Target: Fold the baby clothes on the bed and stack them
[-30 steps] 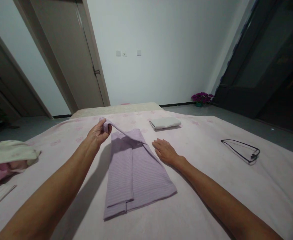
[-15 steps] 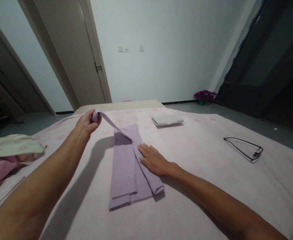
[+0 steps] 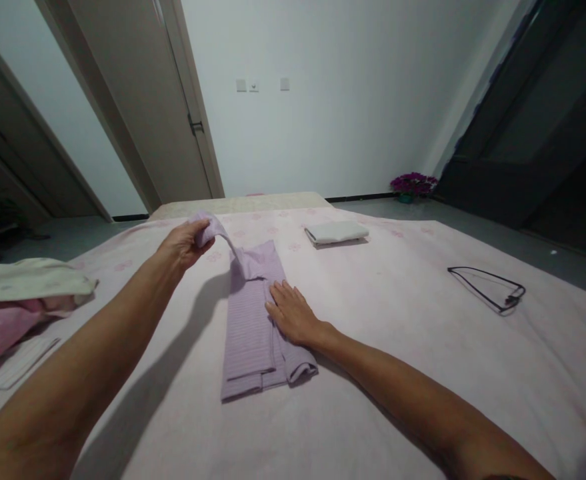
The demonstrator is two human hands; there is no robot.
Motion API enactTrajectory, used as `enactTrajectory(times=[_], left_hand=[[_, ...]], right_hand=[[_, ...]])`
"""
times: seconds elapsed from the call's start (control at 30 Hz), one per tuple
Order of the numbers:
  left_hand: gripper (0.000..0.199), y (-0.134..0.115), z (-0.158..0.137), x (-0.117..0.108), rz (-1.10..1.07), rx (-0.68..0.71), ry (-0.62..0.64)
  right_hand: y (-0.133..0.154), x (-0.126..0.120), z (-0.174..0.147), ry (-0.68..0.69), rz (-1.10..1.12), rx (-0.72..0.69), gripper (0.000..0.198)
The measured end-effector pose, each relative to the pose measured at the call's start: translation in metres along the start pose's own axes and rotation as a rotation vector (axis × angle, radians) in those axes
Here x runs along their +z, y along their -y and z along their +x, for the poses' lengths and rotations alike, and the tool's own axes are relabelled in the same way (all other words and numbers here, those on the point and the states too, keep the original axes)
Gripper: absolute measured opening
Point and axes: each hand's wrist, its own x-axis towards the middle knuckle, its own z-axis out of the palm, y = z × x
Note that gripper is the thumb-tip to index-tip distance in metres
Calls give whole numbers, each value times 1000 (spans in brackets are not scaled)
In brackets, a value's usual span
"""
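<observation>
A lilac ribbed garment, partly folded into a long strip, lies on the pale pink bed sheet. My left hand pinches a loose end of it, perhaps a sleeve, and holds that end raised off the bed at the garment's far left. The lifted cloth curves down from my fingers to the garment's far end. My right hand rests flat on the garment's right side, fingers stretched out. Near me, the garment's right edge shows a rolled, layered fold.
A folded white cloth lies beyond my right hand. Black-framed glasses sit at the right of the bed. Piled clothes in cream and pink are at the left. Purple flowers stand on the floor by the wall.
My left hand has shifted slightly right with the raised end, which now drapes more broadly. My right hand has slid a little left, and the garment's right edge has moved inward with it.
</observation>
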Motion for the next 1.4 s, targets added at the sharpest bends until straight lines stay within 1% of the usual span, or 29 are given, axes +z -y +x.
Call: enactTrajectory(times=[0.07, 0.13, 0.17, 0.2, 0.27, 0.3, 0.33, 0.37, 0.4, 0.43, 0.47, 0.53, 0.6, 0.67, 0.73, 0.8, 0.9, 0.97, 1.03, 1.1, 1.17, 1.27, 1.33, 1.4], left_hand=[[31, 21, -12, -6, 194, 32, 74], [44, 44, -33, -13, 351, 85, 183], [51, 54, -47, -16, 464, 168, 260], [56, 63, -64, -19, 611, 290, 330], [59, 77, -105, -23, 861, 631, 379], [58, 83, -127, -23, 952, 775, 413], [55, 87, -150, -22, 1018, 869, 495], [53, 92, -171, -20, 1055, 922, 608], [53, 96, -191, -17, 1086, 939, 718], [53, 100, -208, -13, 1120, 923, 804], [51, 104, -222, -9, 1151, 900, 863], [41, 113, -239, 0, 1217, 837, 898], [27, 121, -245, 7, 1269, 776, 853], [18, 127, -244, 11, 1296, 730, 785], [15, 131, -241, 13, 1303, 713, 747], [14, 132, -237, 12, 1283, 712, 747], [15, 131, -231, 9, 1160, 690, 739], [15, 130, -225, 7, 1052, 676, 707], [14, 129, -220, 6, 972, 674, 674], [12, 129, -218, 5, 924, 673, 662], [10, 130, -218, 6, 896, 667, 672], [10, 130, -221, 8, 876, 683, 689], [11, 129, -222, 8, 864, 714, 708], [12, 130, -222, 6, 869, 747, 742]], right_hand=[[-7, -6, -6, -39, 63, 16, 58], [-17, -14, -17, -98, 131, 7, 51], [-22, -18, -23, -125, 166, -6, 49], [-27, -21, -30, -147, 198, -18, 48], [-37, -25, -45, -179, 241, -28, 51], [-42, -26, -52, -194, 254, -25, 54], [-46, -26, -58, -208, 263, -25, 57], [-50, -25, -63, -221, 269, -32, 60], [-52, -23, -67, -236, 275, -45, 62], [-54, -22, -71, -252, 280, -62, 63], [-54, -21, -74, -266, 285, -79, 63], [-52, -20, -79, -278, 307, -108, 61], [-48, -21, -84, -268, 345, -128, 59], [-45, -24, -89, -232, 380, -142, 58], [-43, -27, -94, -184, 395, -153, 59], [-42, -31, -98, -135, 393, -168, 61], [-38, -37, -102, -77, 386, -207, 62], [-33, -38, -105, -61, 360, -257, 61], [-26, -37, -108, -77, 295, -294, 62], [-19, -32, -111, -113, 214, -282, 65], [-13, -25, -113, -160, 156, -241, 65], [-8, -15, -115, -247, 122, -196, 53], [-9, -12, -115, -292, 105, -195, 52], [-11, -10, -116, -312, 83, -231, 56]])
